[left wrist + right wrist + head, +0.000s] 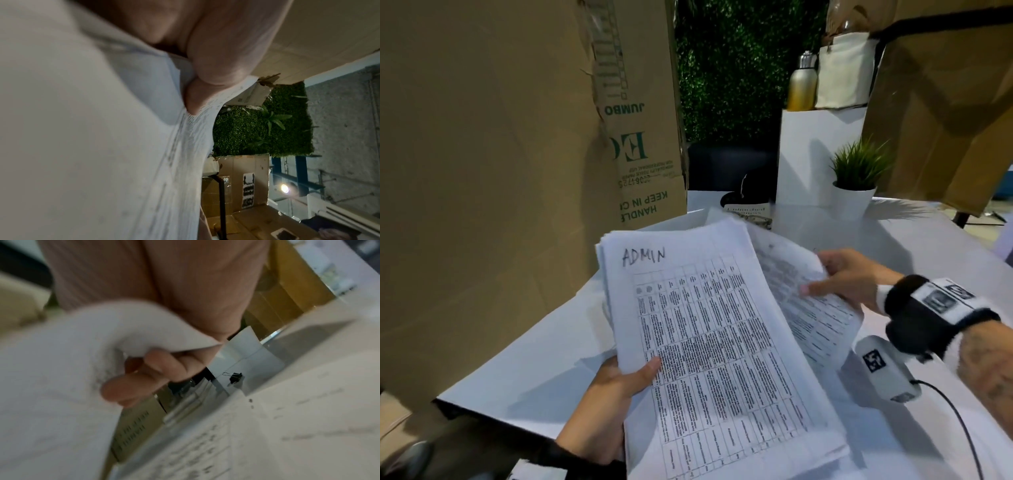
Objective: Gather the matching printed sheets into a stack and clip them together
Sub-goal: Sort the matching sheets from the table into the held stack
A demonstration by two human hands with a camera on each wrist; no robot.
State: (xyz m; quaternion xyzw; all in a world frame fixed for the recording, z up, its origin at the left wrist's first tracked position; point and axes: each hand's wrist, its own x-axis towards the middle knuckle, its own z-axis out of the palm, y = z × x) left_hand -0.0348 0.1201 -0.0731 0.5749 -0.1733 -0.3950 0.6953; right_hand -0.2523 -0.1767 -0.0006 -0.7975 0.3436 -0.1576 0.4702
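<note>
A thick stack of printed sheets (709, 342), topped by a table page with "ADMIN" handwritten on it, is held above the white table (524, 370). My left hand (616, 387) grips the stack's left edge, thumb on top; the left wrist view shows my thumb (216, 68) pressing the paper (102, 146). My right hand (849, 281) pinches a single curled printed sheet (804, 294) at the stack's right side; in the right wrist view its fingers (139, 379) curl round that sheet (61, 369). A black binder clip (235, 377) lies on the table beyond.
A tall cardboard box (517, 154) stands at the left, close to the stack. Behind are a small potted plant (856, 181), a white block (811, 154) carrying a metal bottle (803, 82), and a black object (750, 195). More printed sheets (267, 434) lie on the table under my right hand.
</note>
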